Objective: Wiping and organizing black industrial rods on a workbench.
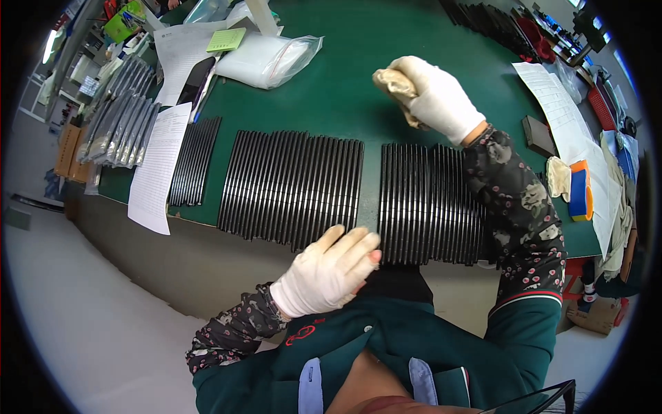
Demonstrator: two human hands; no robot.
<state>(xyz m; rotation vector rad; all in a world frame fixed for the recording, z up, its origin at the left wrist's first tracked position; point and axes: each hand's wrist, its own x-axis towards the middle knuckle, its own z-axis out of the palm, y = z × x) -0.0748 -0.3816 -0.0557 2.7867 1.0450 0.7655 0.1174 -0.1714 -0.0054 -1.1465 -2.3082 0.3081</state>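
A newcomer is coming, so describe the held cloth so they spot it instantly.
On the green table, find the rightmost row of black rods. Just beyond it, the white-gloved right hand holds a crumpled cream cloth. Unlike the similar loose cloth beside the orange-and-blue block, it is in a hand.

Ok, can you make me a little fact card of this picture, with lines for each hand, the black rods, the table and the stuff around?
Left hand: white-gloved, open, by the near ends of the rods
Right hand: white-gloved, gripping a cream cloth above the table
Black rods: small left group, wide middle group, right group partly behind the patterned right sleeve
Table: green
Left side: yellow-green notepad
Right side: blue-and-orange block
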